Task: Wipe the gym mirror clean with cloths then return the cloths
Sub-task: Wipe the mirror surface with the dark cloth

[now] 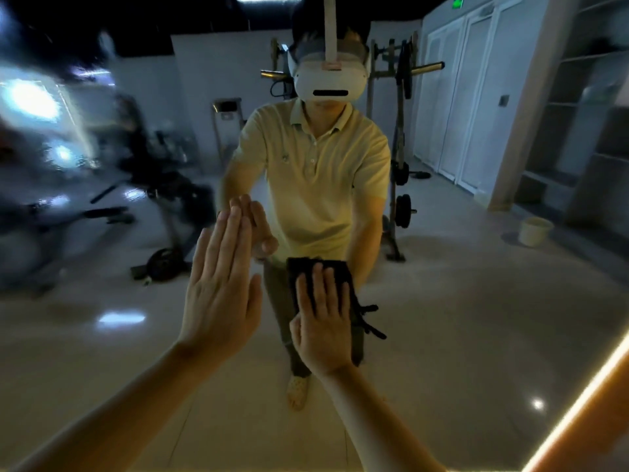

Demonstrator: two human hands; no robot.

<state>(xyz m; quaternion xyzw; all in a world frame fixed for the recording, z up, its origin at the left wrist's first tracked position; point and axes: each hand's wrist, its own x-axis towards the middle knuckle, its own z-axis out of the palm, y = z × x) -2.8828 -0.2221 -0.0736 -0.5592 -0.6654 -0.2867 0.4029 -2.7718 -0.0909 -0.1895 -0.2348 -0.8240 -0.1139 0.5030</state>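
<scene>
Your right hand [323,321] presses a dark cloth [301,267] flat against the mirror [476,318], fingers straight, low on the glass near its middle. Your left hand [221,287] lies spread and bare on the mirror just beside it, holding nothing. Wiping looks mid-course: the mirror's left side seems smeared, though that may be blur. Returning the cloth is not yet done.

1 view: a wide-angle camera on the person's head faces the mirror [476,318] straight on, tilted slightly down. It is near enough that the left hand [218,287] and right hand [323,321] reach the glass. The reflection shows the headset [328,80] and the gym room behind.
</scene>
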